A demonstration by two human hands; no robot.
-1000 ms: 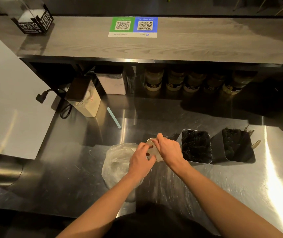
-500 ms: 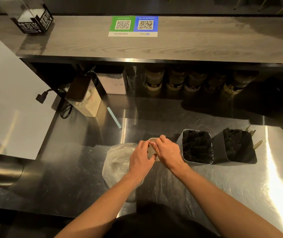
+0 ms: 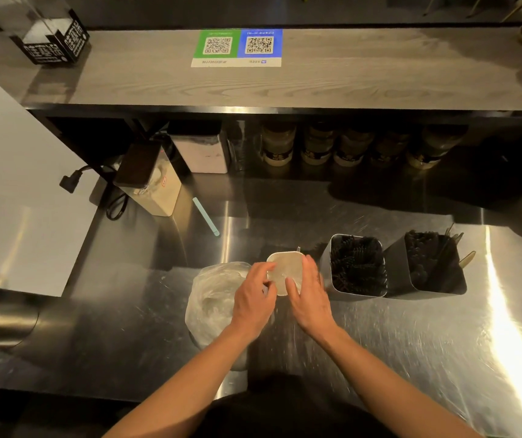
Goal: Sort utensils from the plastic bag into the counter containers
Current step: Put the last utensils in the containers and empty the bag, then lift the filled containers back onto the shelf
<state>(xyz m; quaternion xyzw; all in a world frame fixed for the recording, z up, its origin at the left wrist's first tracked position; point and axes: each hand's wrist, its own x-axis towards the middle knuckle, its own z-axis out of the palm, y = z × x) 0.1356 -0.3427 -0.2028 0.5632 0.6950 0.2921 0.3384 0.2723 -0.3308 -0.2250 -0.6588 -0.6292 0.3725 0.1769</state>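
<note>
Pale container (image 3: 285, 255) is gripped from both sides, left hand (image 3: 254, 298) curled on its left rim, right hand (image 3: 310, 298) wrapped round its right wall; plastic bag (image 3: 213, 300) is found just left of it, nearer the left hand, long axis toward the body; metal containers (image 3: 327, 276) are noted to its right.

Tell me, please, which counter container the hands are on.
The pale leftmost container, held by left hand and right hand; the middle metal container and right metal container stand untouched.
</note>
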